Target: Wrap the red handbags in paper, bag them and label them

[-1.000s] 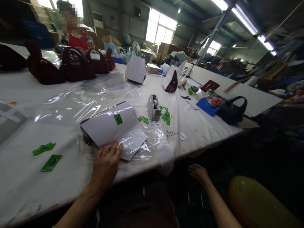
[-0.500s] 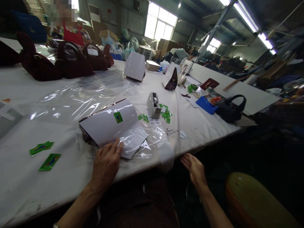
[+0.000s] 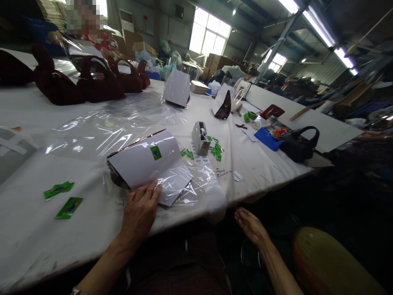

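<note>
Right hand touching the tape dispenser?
No, the right hand is past the near edge of the table, while the tape dispenser stands apart on the tabletop.

Left hand (image 3: 141, 209) palm down, fingers extended; right hand (image 3: 252, 226) apart, fingers loosely curled.

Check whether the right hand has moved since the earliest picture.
Yes: the right hand has shifted left in the view, its fingers now nearer, sideways, to the tape dispenser, which stands in place on the table.
</note>
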`<state>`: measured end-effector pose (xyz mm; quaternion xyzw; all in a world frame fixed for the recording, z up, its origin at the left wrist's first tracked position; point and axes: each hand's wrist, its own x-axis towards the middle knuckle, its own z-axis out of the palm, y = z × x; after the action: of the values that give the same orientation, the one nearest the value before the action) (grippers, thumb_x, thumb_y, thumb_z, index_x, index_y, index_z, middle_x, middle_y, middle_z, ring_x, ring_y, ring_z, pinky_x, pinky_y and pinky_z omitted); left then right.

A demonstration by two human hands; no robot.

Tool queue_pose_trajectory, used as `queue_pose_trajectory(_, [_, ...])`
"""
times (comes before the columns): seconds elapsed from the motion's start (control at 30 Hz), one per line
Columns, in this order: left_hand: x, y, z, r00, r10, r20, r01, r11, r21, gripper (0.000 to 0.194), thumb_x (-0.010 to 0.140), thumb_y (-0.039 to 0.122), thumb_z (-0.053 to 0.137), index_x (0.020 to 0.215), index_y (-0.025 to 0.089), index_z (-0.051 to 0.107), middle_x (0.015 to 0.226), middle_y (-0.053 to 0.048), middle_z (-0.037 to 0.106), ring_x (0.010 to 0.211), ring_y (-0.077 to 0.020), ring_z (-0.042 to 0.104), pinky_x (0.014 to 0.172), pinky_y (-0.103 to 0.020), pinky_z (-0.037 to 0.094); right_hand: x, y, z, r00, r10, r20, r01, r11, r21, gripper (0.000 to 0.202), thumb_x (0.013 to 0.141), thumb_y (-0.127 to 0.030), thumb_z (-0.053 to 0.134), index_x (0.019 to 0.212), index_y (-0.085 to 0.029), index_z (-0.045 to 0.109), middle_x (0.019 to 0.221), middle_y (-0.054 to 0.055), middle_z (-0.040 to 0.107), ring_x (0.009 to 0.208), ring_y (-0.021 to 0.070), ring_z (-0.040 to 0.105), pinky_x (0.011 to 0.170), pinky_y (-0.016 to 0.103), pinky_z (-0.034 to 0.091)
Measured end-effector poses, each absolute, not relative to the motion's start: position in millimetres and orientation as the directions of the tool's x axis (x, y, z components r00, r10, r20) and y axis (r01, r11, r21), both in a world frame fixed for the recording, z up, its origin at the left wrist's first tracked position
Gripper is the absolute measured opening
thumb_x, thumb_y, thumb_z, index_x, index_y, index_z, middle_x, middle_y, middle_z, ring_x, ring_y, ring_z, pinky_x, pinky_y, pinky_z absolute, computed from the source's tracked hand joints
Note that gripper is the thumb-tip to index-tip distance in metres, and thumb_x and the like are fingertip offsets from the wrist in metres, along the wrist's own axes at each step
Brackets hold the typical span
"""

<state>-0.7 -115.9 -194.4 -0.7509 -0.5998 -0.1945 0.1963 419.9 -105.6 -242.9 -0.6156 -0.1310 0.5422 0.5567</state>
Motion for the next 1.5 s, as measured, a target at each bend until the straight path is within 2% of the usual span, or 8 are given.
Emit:
queue_pose_trajectory(0.2, [-1, -116, -194, 0.203, 0.832, 0.516, 0.978, -0.194, -0.072, 0.04, 0.092, 0.006, 0.042, 0.123, 0.015, 0.067, 0.132, -0.009, 0.066, 0.104, -0.0292, 0.059, 0.084, -0.041, 0.042, 446, -118, -256, 0.377, 0.756, -0.535, -0.364, -0.411, -0.836, 0.044, 0.05, -0.029, 0.093, 0.088, -0.021, 0.071, 0.088, 0.003, 0.076, 0.079, 0.0204, 0.072, 0.059, 0.025, 0.055])
queue_pose_trajectory(0.3, [-2, -116, -193, 0.203, 0.842, 0.5, 0.978, -0.194, -0.07, 0.041, 0.093, 0.006, 0.041, 0.123, 0.016, 0.067, 0.133, -0.01, 0.065, 0.105, -0.0289, 0.06, 0.085, -0.041, 0.042, 452, -115, -254, 0.425, 0.771, -0.474, -0.31, -0.368, -0.876, 0.045, 0.05, -0.036, 0.091, 0.087, -0.02, 0.071, 0.086, 0.003, 0.075, 0.078, 0.02, 0.07, 0.06, 0.026, 0.054])
queue_pose_trajectory(0.47, [-2, -116, -191, 0.204, 0.842, 0.5, 0.978, -0.201, -0.06, 0.043, 0.092, 0.005, 0.039, 0.123, 0.017, 0.067, 0.133, -0.009, 0.065, 0.104, -0.0287, 0.061, 0.084, -0.041, 0.042, 450, -94, -238, 0.509, 0.798, -0.324, -0.191, -0.262, -0.946, 0.049, 0.044, -0.032, 0.092, 0.084, -0.02, 0.067, 0.072, 0.001, 0.069, 0.061, 0.0185, 0.064, 0.053, 0.03, 0.056])
queue_pose_trajectory(0.7, [-2, -116, -190, 0.203, 0.817, 0.54, 0.977, -0.208, -0.051, 0.044, 0.09, 0.003, 0.039, 0.12, 0.015, 0.068, 0.131, -0.01, 0.067, 0.103, -0.0284, 0.062, 0.082, -0.04, 0.043, 434, -75, -217, 0.587, 0.784, -0.203, -0.056, -0.211, -0.976, 0.063, 0.035, -0.023, 0.092, 0.084, -0.021, 0.054, 0.066, -0.003, 0.067, 0.067, 0.0198, 0.069, 0.066, 0.032, 0.063])
queue_pose_trajectory(0.87, [-5, -113, -197, 0.214, 0.765, 0.607, 0.973, -0.223, -0.062, 0.048, 0.087, -0.003, 0.037, 0.116, 0.016, 0.071, 0.128, -0.009, 0.068, 0.101, -0.0261, 0.063, 0.081, -0.038, 0.043, 434, -77, -206, 0.514, 0.841, -0.171, 0.041, -0.223, -0.974, 0.058, 0.047, -0.032, 0.089, 0.094, -0.018, 0.058, 0.072, 0.004, 0.074, 0.076, 0.0252, 0.074, 0.072, 0.034, 0.063])
queue_pose_trajectory(1.13, [-6, -113, -199, 0.213, 0.765, 0.608, 0.974, -0.213, -0.074, 0.051, 0.085, -0.005, 0.038, 0.116, 0.017, 0.072, 0.127, -0.008, 0.069, 0.101, -0.025, 0.063, 0.08, -0.038, 0.045, 464, -59, -207, 0.494, 0.865, -0.084, 0.285, -0.253, -0.925, 0.047, 0.048, -0.037, 0.086, 0.081, -0.018, 0.059, 0.058, -0.001, 0.067, 0.053, 0.0186, 0.065, 0.049, 0.027, 0.052])
queue_pose_trajectory(1.37, [-6, -112, -200, 0.229, 0.757, 0.612, 0.971, -0.225, -0.085, 0.05, 0.086, -0.004, 0.037, 0.116, 0.016, 0.072, 0.128, -0.009, 0.068, 0.102, -0.0258, 0.063, 0.081, -0.038, 0.044, 469, -53, -193, 0.396, 0.916, -0.06, 0.292, -0.187, -0.938, 0.034, 0.05, -0.035, 0.086, 0.067, -0.017, 0.063, 0.058, -0.003, 0.063, 0.054, 0.0155, 0.06, 0.049, 0.025, 0.049])
queue_pose_trajectory(1.5, [-6, -112, -198, 0.228, 0.77, 0.595, 0.972, -0.217, -0.091, 0.047, 0.086, -0.003, 0.039, 0.116, 0.016, 0.071, 0.129, -0.01, 0.067, 0.101, -0.0274, 0.062, 0.079, -0.039, 0.043, 462, -42, -165, 0.422, 0.893, -0.157, 0.164, -0.246, -0.955, 0.048, 0.048, -0.038, 0.089, 0.085, -0.015, 0.07, 0.07, 0.004, 0.072, 0.066, 0.0228, 0.07, 0.064, 0.031, 0.056])
